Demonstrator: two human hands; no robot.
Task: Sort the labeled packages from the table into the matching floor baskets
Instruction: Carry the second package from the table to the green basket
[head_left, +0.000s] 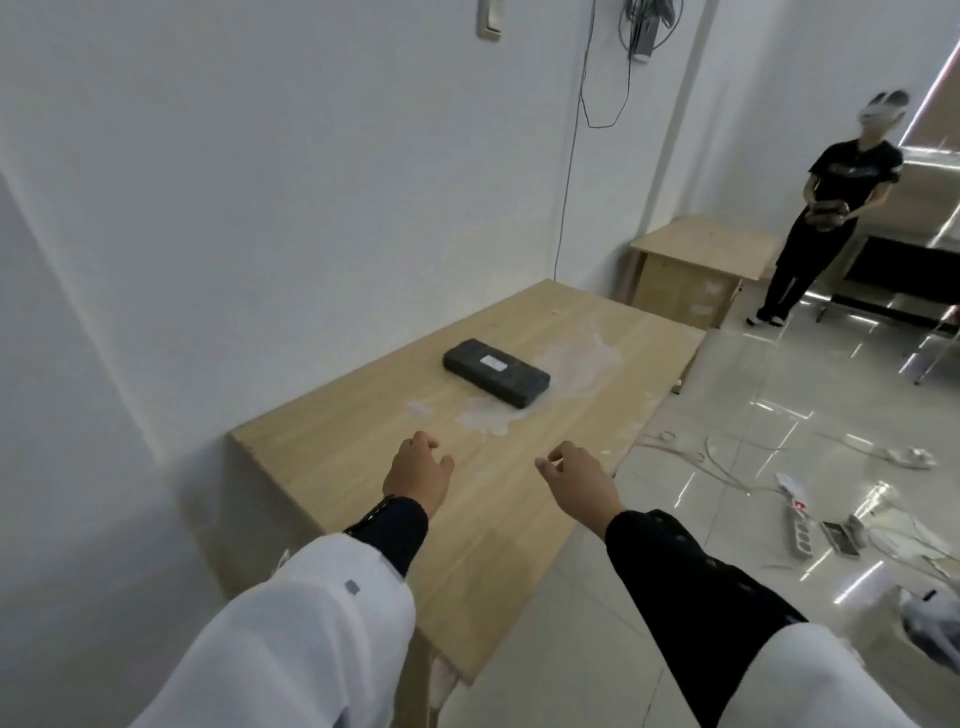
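Even, cool indoor light fills the room, moderately bright, with soft, faint shadows. Beyond the fingertips, pale patches on the table (363, 441) look washed out. To the right of the fingers, the glossy floor (753, 395) throws streaky white glare. Wide-angle distortion bends the walls and stretches the sleeves near the bottom edge. Distant parts appear soft and slightly blurred.

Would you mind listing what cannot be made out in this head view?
- Label on the package: too small and blurred to read.
- Floor baskets: none in view, outside the frame.
- Item held by the bystander: too distant to identify.
- Fingertips of the left hand and right hand: curled under.
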